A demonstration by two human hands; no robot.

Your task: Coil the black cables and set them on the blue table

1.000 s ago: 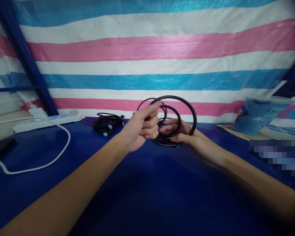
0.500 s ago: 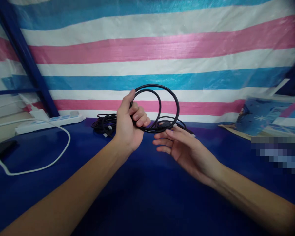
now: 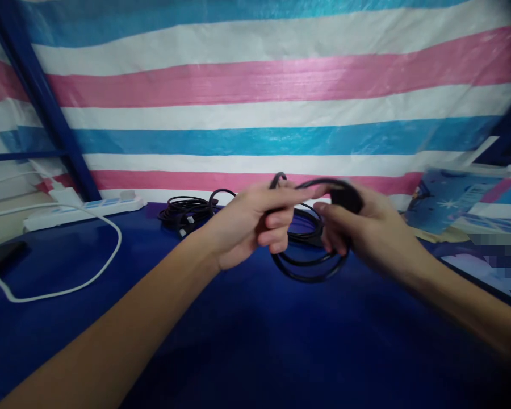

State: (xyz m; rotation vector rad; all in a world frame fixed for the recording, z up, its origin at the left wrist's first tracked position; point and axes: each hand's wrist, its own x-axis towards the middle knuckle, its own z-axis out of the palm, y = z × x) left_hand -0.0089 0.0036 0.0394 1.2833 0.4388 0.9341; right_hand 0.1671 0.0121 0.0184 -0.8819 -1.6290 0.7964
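A black cable (image 3: 310, 278) hangs in loops between my two hands above the blue table. My left hand (image 3: 259, 218) is closed around the left side of the loops, its index finger stretched toward the right. On the other side my right hand (image 3: 361, 218) grips the loops together with a dark, blocky end piece (image 3: 346, 196), slightly blurred. Behind my left hand lies a coiled bundle of black cables (image 3: 183, 213) with pale connectors. Another black cable coil (image 3: 302, 224) rests on the table behind the held loops, partly hidden.
At the left stand a white power strip (image 3: 93, 211) and a white cord (image 3: 114, 250) curving over the blue table (image 3: 238, 341). A dark flat object (image 3: 2, 258) lies at the left edge. A blue printed package (image 3: 447, 199) is at the right, before a striped sheet (image 3: 255, 85).
My right hand has moved up and right and closed on the cable and its dark end piece. My left hand has shifted right, and the loops have dropped lower.
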